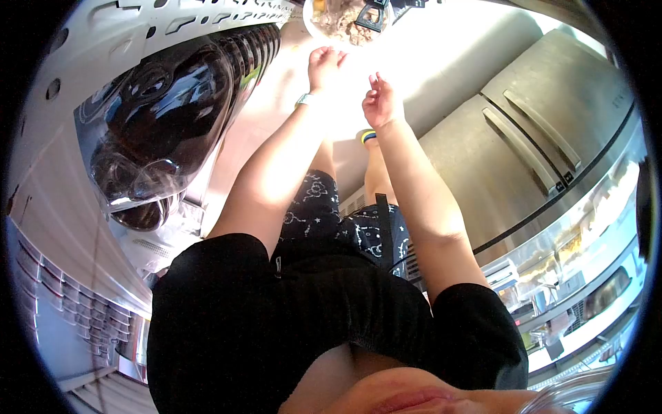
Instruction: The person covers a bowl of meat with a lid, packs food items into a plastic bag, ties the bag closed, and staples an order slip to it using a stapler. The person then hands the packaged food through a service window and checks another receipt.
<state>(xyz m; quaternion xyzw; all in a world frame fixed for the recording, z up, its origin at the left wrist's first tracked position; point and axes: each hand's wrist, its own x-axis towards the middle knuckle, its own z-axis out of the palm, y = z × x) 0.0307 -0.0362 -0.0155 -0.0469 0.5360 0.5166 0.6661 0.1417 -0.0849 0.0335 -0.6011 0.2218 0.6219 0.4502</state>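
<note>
My left hand (325,67), wearing a pale watch band on the wrist, is just below a round tub (311,26) at the top edge of the view. The tub holds pale brown chunks (343,29), and a black plastic piece (370,16) lies over part of it. The fingers of this hand are loosely bent and slightly apart, with nothing visible in them. To the right and a little nearer my body, my right hand (382,103) is turned partly palm up. Its fingers are half curled and apart, and no object shows in it. Strong sunlight washes out the area between both hands.
Large bottles of dark liquid (165,103) stand on the left beside a white perforated panel (89,41). On the right is a steel refrigerator (476,159) with two long handles. Shelves with packages (552,269) line the far right. A sandalled foot (369,137) shows below.
</note>
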